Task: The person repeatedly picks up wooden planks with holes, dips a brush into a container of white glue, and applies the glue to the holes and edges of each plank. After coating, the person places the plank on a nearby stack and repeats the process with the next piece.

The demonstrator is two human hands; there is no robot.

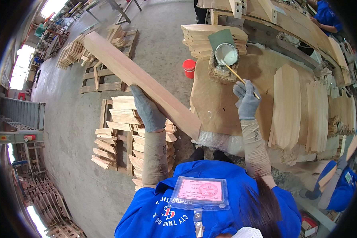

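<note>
My left hand (pixel 148 109), in a grey glove, grips a long pale wooden board (pixel 141 81) from beneath and the side. The board slants from upper left down to an angled end near my waist. A thin wooden-handled brush (pixel 240 76) sits in the closed fingers of my right hand (pixel 248 99), also gloved. Its tip reaches a tub of white paste (pixel 226 54) that leans against a green flap (pixel 221 38). Under the tub is a crusted block (pixel 223 74) on the paper-covered table (pixel 216 101).
Boards (pixel 286 107) lie stacked on the table's right side; more (pixel 198 35) are piled at its far edge. A red bucket (pixel 189 68) stands beside the table. Wood pieces fill pallets (pixel 130 152) on the left floor. Another person (pixel 339 186) works at lower right, holding a board.
</note>
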